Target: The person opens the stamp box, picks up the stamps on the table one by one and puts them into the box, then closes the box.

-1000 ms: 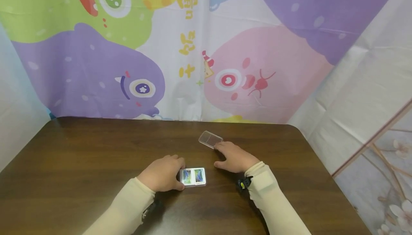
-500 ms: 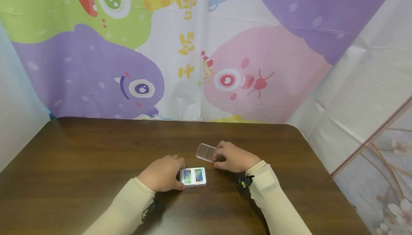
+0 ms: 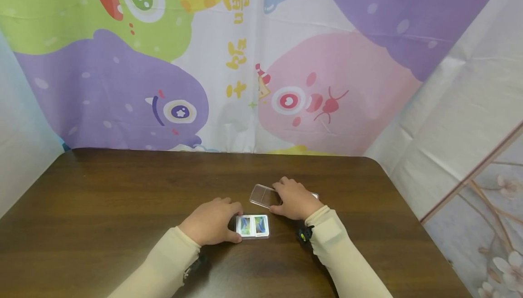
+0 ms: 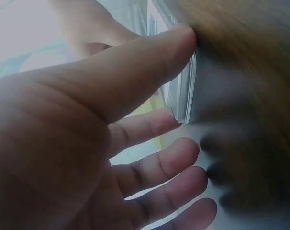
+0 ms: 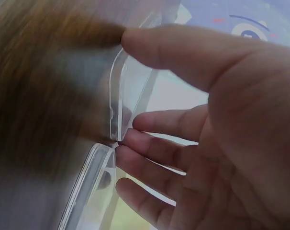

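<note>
My left hand (image 3: 212, 221) pinches the left end of a clear plastic case (image 3: 252, 226) between thumb and index finger. Two small pictures in blue and green show on its top. The left wrist view has the case's clear edge (image 4: 185, 88) between thumb and index finger, the other fingers spread behind. Farther back and to the right, my right hand (image 3: 297, 200) lies over a clear plastic lid (image 3: 261, 195), its thumb and fingers at opposite edges. A second clear piece (image 5: 90, 184) meets the lid's end near the fingertips; only its corner shows past the right hand in the head view.
All this rests on a dark brown wooden table (image 3: 143, 189). A curtain (image 3: 233, 121) with cartoon monsters hangs at the table's back edge, and pale fabric (image 3: 441, 144) borders the right side. A black wrist strap (image 3: 304, 233) sits below the right hand.
My right hand has drawn the lid nearer, then settled farther over it, and a clear corner now shows on its right. My left hand has slid the case slightly right.
</note>
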A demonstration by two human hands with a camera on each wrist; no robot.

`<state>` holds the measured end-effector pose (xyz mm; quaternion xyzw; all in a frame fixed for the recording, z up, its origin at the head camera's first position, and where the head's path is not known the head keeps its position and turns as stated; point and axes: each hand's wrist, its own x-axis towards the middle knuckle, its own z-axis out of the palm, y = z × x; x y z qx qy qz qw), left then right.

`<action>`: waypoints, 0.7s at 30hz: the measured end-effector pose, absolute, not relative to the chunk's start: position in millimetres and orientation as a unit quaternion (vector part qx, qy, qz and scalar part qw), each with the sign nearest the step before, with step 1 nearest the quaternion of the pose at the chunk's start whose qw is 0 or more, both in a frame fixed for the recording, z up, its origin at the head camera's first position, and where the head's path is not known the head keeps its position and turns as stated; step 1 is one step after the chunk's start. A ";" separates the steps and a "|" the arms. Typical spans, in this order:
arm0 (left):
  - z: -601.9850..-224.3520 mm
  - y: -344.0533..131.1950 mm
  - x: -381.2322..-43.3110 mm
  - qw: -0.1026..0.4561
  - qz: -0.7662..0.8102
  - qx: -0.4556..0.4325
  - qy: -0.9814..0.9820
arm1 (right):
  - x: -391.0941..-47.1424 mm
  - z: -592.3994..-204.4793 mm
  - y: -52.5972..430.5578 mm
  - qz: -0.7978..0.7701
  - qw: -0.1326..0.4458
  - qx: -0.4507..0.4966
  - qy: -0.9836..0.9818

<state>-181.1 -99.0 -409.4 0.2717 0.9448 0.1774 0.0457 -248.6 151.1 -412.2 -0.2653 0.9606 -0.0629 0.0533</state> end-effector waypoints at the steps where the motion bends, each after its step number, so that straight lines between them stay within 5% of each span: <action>1: -409.2 -98.7 -180.9 0.047 0.179 0.270 0.945 | -248.5 -412.5 150.5 -0.061 0.054 -0.264 0.961; 21: -408.2 -100.5 -182.7 0.041 0.176 0.261 0.948 | -247.5 -408.5 147.6 -0.081 0.056 -0.248 0.964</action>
